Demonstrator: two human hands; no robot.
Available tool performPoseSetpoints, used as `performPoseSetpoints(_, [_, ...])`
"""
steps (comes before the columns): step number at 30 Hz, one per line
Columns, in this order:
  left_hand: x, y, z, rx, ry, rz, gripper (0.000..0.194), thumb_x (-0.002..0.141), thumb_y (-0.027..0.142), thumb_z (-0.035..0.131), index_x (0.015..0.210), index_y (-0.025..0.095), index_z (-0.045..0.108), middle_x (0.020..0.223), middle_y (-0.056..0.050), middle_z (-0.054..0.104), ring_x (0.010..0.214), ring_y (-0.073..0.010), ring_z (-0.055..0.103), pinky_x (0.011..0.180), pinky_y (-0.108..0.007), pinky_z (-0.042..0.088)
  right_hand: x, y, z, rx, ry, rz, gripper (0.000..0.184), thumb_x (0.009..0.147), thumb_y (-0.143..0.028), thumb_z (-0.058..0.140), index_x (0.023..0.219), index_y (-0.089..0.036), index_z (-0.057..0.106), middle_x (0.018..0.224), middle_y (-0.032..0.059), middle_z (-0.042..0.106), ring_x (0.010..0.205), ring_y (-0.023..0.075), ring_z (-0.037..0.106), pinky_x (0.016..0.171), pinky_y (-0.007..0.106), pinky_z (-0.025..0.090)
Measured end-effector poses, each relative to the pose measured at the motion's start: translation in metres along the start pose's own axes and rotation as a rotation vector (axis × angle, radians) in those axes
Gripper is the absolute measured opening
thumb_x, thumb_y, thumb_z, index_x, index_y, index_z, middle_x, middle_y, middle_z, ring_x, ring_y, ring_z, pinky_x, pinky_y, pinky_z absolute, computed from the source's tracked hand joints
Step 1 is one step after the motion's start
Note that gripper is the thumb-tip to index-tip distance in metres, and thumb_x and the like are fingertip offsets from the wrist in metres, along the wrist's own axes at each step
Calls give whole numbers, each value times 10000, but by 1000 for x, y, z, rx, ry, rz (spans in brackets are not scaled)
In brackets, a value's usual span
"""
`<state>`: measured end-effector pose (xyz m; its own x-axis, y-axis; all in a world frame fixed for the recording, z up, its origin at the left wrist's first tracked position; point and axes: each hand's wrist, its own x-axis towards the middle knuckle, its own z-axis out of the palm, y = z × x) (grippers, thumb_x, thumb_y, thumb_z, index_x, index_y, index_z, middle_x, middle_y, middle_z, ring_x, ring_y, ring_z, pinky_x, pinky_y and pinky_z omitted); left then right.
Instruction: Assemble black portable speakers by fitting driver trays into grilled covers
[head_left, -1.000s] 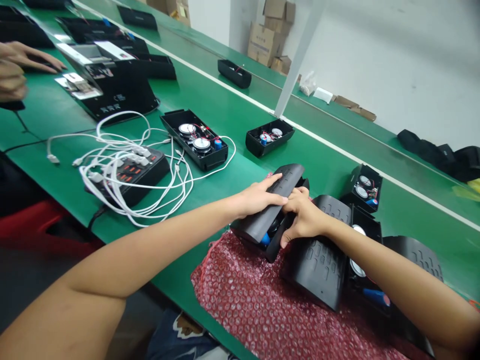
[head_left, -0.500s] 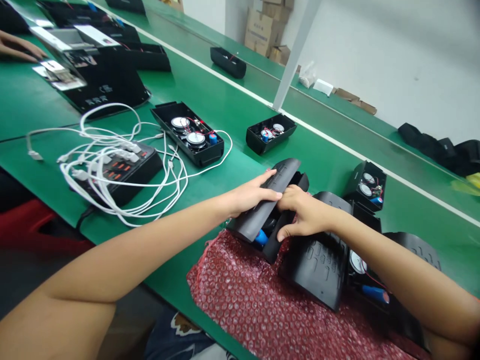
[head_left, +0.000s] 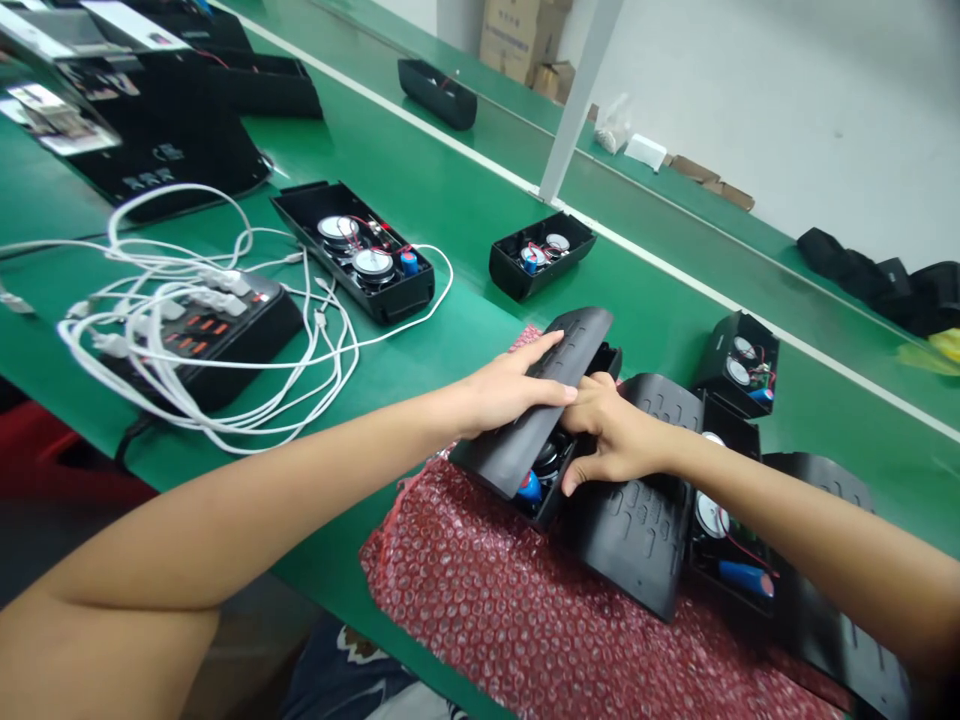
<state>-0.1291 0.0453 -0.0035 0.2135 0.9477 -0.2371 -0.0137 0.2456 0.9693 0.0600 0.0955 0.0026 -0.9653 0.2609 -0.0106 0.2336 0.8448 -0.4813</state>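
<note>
My left hand grips a black curved cover, fingers along its top and thumb on its near edge. The cover tilts over an open black speaker housing, with a blue cylindrical cell and a dark round part showing in the gap. My right hand is closed on the housing's right side, thumb on its wall; the fingertips are hidden behind the cover. Beside it, another black ribbed cover lies on red bubble wrap. Under my right forearm, an open housing shows white round speakers and a blue cell.
White cables tangle over a black multi-port charger at left. One runs to an open housing. More open housings stand on the green table. A grey post rises behind, near a black display board.
The gap between cover and housing has widened, showing more of the inside. Both hands keep their holds. The view has shifted, moving the charger and cables leftward.
</note>
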Motion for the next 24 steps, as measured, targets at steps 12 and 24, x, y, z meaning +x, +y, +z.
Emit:
performPoseSetpoints(12, [1,-4,-6,-47,-3,-45,876,699,302,704,1479,273,306,1477,-91,412,1252,-353,478,1057,-481,386,-1,-17,-7,-523,-9,5,703,742,-820,465,807,-152,672,828,123,605,839,275,479,770,401,339])
performPoseSetpoints(24, [3,-7,-8,-64,-23,-30,858,709,315,689,1477,273,308,1499,-91,377,1250,-350,480,1062,-478,384,-3,-25,-11,-418,-96,261,674,651,-765,646,983,-182,706,980,135,539,1016,349,504,992,721,216])
